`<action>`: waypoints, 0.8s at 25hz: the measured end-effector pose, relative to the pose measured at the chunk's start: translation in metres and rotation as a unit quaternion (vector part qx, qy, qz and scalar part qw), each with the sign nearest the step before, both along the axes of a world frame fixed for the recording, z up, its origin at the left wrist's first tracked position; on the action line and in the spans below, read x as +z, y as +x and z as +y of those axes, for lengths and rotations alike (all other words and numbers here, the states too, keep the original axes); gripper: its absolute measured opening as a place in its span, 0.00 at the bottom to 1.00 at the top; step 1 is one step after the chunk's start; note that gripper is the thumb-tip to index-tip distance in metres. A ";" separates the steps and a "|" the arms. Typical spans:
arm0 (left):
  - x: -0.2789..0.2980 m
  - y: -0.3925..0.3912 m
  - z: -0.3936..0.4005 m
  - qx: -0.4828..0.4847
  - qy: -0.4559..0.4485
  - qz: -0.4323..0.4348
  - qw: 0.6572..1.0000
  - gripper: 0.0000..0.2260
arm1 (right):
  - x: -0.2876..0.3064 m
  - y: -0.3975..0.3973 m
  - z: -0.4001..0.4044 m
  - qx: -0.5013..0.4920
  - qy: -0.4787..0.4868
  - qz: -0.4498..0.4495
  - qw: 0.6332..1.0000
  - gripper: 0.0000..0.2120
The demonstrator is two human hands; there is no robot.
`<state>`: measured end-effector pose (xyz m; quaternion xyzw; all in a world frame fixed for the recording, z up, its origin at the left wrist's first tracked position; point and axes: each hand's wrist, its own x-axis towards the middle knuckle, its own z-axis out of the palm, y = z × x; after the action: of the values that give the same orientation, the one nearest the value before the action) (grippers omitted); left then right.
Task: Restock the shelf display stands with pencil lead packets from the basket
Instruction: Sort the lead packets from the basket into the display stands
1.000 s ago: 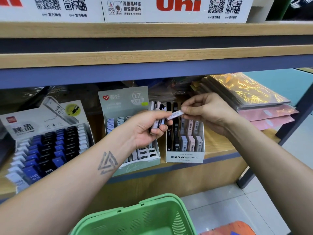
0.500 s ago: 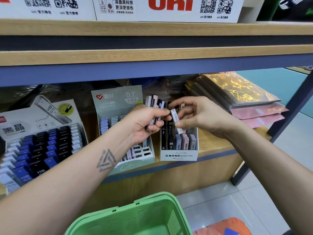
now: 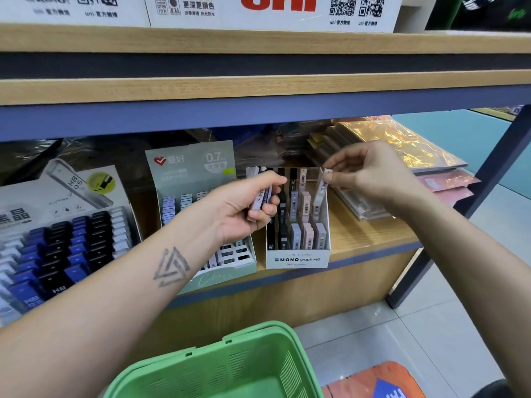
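Now right hand pinches packet over stand.

On the shelf, left to right: HB lead stand, 0.7 lead stand, MONO graph MG box, then stacked plastic sleeves. Basket down front, below the shelf. Uni boxes up on the shelf above.

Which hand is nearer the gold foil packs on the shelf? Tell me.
Right. The right hand pinches a packet just left of the gold foil packs; the left hand sits farther left, before the MONO stand.
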<state>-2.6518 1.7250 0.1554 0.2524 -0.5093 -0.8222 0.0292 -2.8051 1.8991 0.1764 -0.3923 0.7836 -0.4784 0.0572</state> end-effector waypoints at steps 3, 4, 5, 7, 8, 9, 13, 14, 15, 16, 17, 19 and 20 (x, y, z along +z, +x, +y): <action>0.002 0.003 0.001 -0.012 0.040 0.000 0.999 0.06 | -0.010 -0.006 -0.003 -0.051 0.064 0.104 0.991 0.09; 0.002 0.004 0.001 -0.018 0.043 0.002 0.999 0.06 | -0.015 -0.005 -0.005 -0.065 0.079 0.136 0.985 0.09; 0.003 0.004 0.002 -0.024 0.045 0.003 0.999 0.06 | -0.020 -0.004 -0.007 -0.073 0.090 0.162 0.980 0.08; 0.003 0.004 0.004 -0.032 0.058 0.004 0.998 0.06 | -0.029 -0.003 -0.009 -0.074 0.100 0.184 0.975 0.06; 0.003 0.004 0.004 -0.035 0.067 0.003 0.997 0.07 | -0.032 -0.003 -0.010 -0.073 0.107 0.193 0.973 0.05; 0.003 0.004 0.005 -0.039 0.073 0.002 0.997 0.07 | -0.035 -0.003 -0.011 -0.073 0.115 0.203 0.970 0.05; 0.001 0.005 0.005 -0.056 0.076 -0.004 0.996 0.08 | -0.039 -0.002 -0.016 -0.081 0.135 0.222 0.962 0.05; 0.000 0.004 0.004 -0.056 0.074 -0.004 0.996 0.07 | -0.038 -0.002 -0.016 -0.081 0.140 0.231 0.959 0.05; -0.001 0.004 0.004 -0.057 0.072 -0.004 0.996 0.07 | -0.038 -0.002 -0.016 -0.082 0.145 0.241 0.956 0.06; -0.002 0.004 0.004 -0.059 0.069 -0.004 0.996 0.07 | -0.038 -0.003 -0.016 -0.080 0.150 0.246 0.954 0.06; -0.002 0.004 0.004 -0.060 0.066 -0.003 0.996 0.07 | -0.039 -0.003 -0.016 -0.077 0.154 0.247 0.953 0.05; -0.003 0.004 0.003 -0.064 0.054 -0.002 0.996 0.06 | -0.042 -0.002 -0.018 -0.068 0.161 0.247 0.953 0.04; -0.004 0.004 0.003 -0.070 0.045 -0.001 0.997 0.06 | -0.045 -0.002 -0.019 -0.063 0.164 0.245 0.953 0.04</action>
<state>-2.6476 1.7283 0.1512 0.2180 -0.4883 -0.8441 -0.0399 -2.8067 1.8799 0.1314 -0.4325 0.8643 -0.2352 -0.1033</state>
